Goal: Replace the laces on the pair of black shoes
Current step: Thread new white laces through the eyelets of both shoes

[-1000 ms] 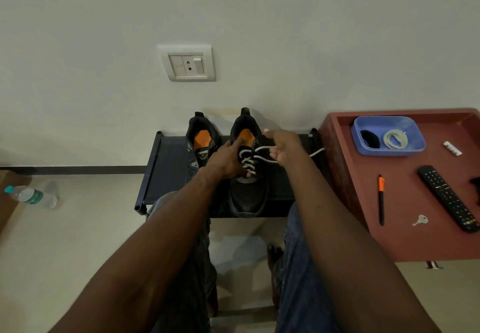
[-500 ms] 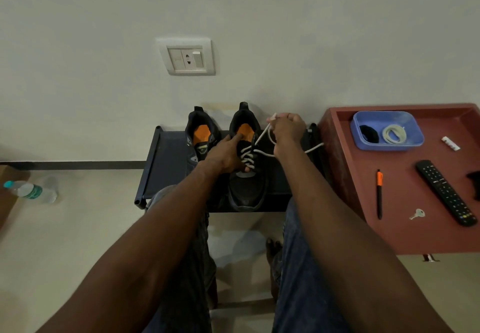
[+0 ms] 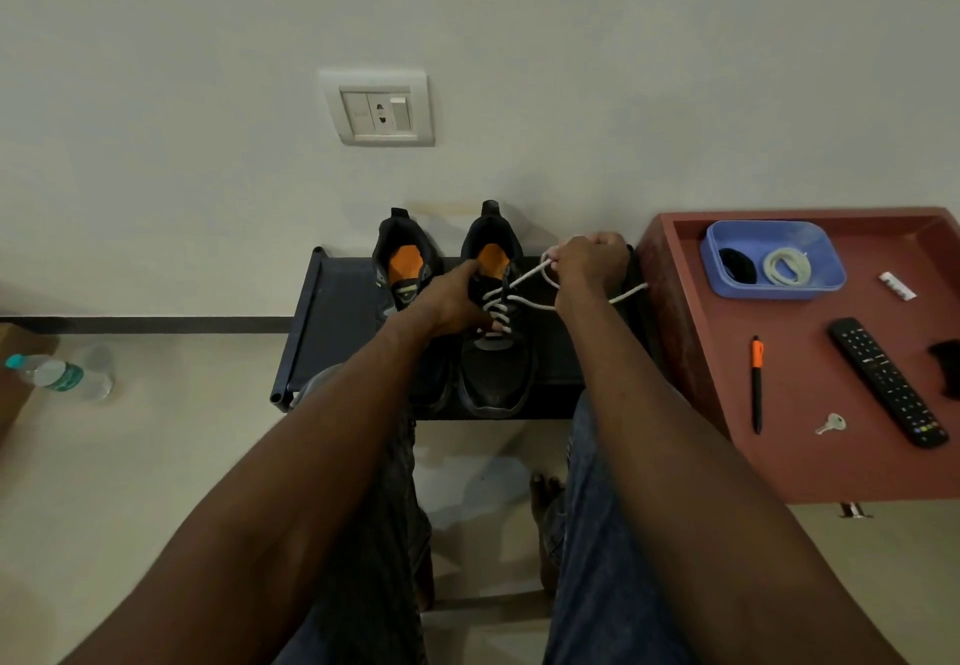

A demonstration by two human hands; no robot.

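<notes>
Two black shoes stand side by side on a low dark rack [image 3: 332, 332] against the far wall, toes pointing toward the person. The right shoe [image 3: 496, 373] carries a white lace [image 3: 524, 280] criss-crossed through its lower eyelets; the left shoe [image 3: 402, 275] shows an orange insole, and whether it has any lace cannot be told, since the forearm covers most of it.

The left hand [image 3: 452, 301] rests on the right shoe's tongue area, fingers curled down onto the laced part and pressing it; whether they pinch the lace cannot be told. The right hand [image 3: 589, 262] is clenched around the lace, holding it up and to the right of the shoe so that two strands run taut from the eyelets to the fist. A loose end trails out to the right past the wrist toward the rack's edge.

To the right sits a reddish-brown table [image 3: 810, 467] with a raised rim. At its far end lies a blue tray [image 3: 821, 243] holding two things: a dark bundle [image 3: 737, 264] on the left and a coiled white lace [image 3: 787, 265] on the right, apart from each other. On the bare tabletop nearer lie an orange-and-black pen [image 3: 757, 384], a small key [image 3: 831, 424], a black remote [image 3: 888, 381] and a small white object [image 3: 897, 285].

A plastic water bottle [image 3: 60, 376] lies on the floor at far left.
</notes>
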